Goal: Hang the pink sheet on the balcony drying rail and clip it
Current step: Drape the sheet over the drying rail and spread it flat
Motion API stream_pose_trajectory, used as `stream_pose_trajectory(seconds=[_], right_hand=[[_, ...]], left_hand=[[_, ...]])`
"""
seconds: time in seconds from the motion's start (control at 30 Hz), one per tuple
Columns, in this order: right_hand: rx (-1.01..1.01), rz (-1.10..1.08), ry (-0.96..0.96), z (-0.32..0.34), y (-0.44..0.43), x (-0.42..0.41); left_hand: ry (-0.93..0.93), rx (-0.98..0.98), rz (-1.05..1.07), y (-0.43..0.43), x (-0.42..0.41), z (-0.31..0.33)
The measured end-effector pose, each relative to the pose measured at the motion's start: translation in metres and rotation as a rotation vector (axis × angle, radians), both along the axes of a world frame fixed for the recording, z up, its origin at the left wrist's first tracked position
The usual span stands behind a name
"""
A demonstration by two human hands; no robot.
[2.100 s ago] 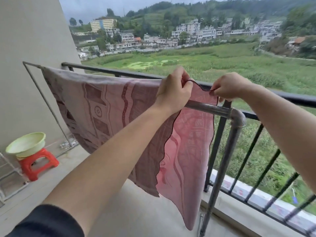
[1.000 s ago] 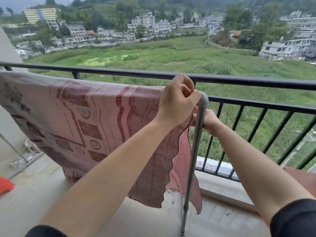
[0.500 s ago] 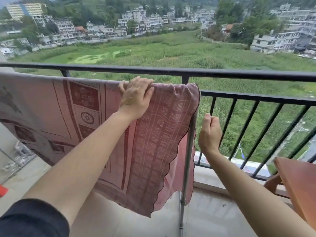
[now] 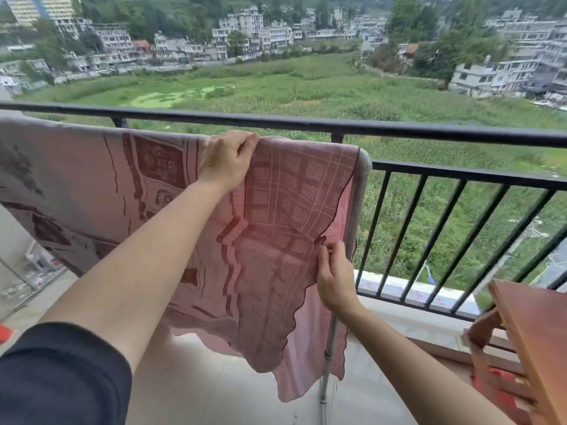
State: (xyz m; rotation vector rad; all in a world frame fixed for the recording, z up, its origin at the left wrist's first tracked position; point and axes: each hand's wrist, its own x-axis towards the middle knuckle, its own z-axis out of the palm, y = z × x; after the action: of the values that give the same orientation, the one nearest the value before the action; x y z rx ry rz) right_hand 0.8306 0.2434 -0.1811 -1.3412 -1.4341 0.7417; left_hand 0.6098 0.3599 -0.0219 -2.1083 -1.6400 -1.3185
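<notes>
The pink sheet is gripped atop the drying rail by the left hand (arm outstretched); its scalloped edge is pinched lower down by the right hand.

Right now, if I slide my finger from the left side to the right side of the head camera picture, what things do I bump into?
Dark sleeve → pink sheet → left hand → right hand → grey rack post → black railing bars → wooden furniture.

Tiled balcony floor; black railing; wooden furniture right; daylight.
</notes>
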Motion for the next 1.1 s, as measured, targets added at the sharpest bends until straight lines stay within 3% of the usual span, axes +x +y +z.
stream_pose_trajectory(seconds=[0.07,0.13,0.27,0.37,0.43,0.57,0.63,0.7,0.8,0.87,0.97,1.1], right_hand=[[0.304,-0.005,0.052,0.019,-0.015,-0.003],[0.4,0.005,0.023,0.026,-0.017,0.002],[0.006,-0.048,-0.182,0.001,0.004,0.029],[-0.03,-0.05,-0.203,-0.011,0.005,0.035],[0.002,-0.033,-0.214,-0.012,0.004,0.032],[0.038,0.038,-0.226,-0.018,0.002,0.032],[0.042,0.041,-0.228,-0.018,0.001,0.033],[0.046,0.007,-0.254,-0.016,0.002,0.032],[0.009,-0.082,-0.258,-0.014,0.012,0.028],[-0.071,-0.183,-0.244,-0.015,0.023,0.032],[-0.167,-0.271,-0.335,-0.025,0.036,0.047],[-0.197,-0.246,-0.428,-0.036,0.037,0.049]], left_hand=[[0.033,-0.025,0.013,0.0,-0.004,-0.001],[0.059,-0.006,0.024,-0.001,-0.007,-0.004],[-0.016,0.01,0.288,-0.002,-0.014,-0.012],[-0.276,-0.066,0.599,-0.007,-0.029,-0.023],[-0.454,-0.26,0.736,-0.01,-0.042,-0.031],[-0.847,-0.545,0.759,-0.013,-0.066,-0.056],[-1.061,-0.495,0.723,-0.015,-0.077,-0.068],[-1.172,-0.325,0.713,-0.017,-0.083,-0.07],[-1.058,-0.117,0.827,-0.032,-0.077,-0.061],[-0.797,-0.073,0.825,-0.05,-0.063,-0.075],[-0.464,-0.291,0.777,-0.081,-0.048,-0.125],[-0.369,-0.44,0.81,-0.095,-0.055,-0.159]])
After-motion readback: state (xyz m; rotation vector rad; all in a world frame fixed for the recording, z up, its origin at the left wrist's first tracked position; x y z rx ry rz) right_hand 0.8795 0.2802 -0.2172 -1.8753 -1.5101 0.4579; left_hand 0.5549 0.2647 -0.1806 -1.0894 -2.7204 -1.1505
